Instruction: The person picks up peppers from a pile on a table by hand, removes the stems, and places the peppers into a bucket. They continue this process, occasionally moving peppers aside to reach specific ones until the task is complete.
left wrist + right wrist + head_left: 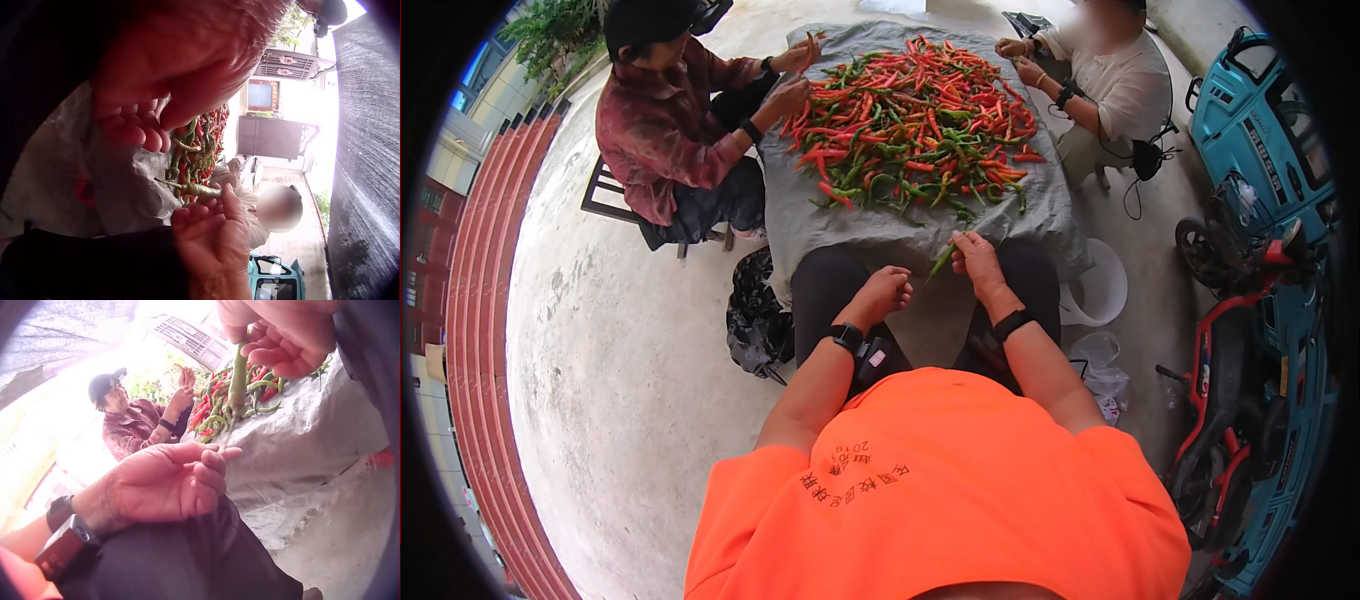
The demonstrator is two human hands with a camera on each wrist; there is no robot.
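Observation:
A green chili pepper (943, 261) is pinched between the thumb and fingers of my right hand (980, 262), just off the table's near edge. Its thin stem points away from that hand in the left wrist view, where the pepper (199, 190) shows side-on. My left hand (885, 293) is over my left thigh with nothing in it. In the right wrist view the left hand (172, 481) has its thumb and index finger reaching forward and the other fingers loosely bent. Beyond both hands lies a wide heap of red and green chili peppers (920, 120).
A grey cloth (800, 235) covers the table and hangs over its sides. One person (670, 130) sits at the left, another (1120, 85) at the right. A white bucket (1110, 285) and a black plastic bag (755, 315) stand beside my legs. A red scooter (1225, 390) is parked at right.

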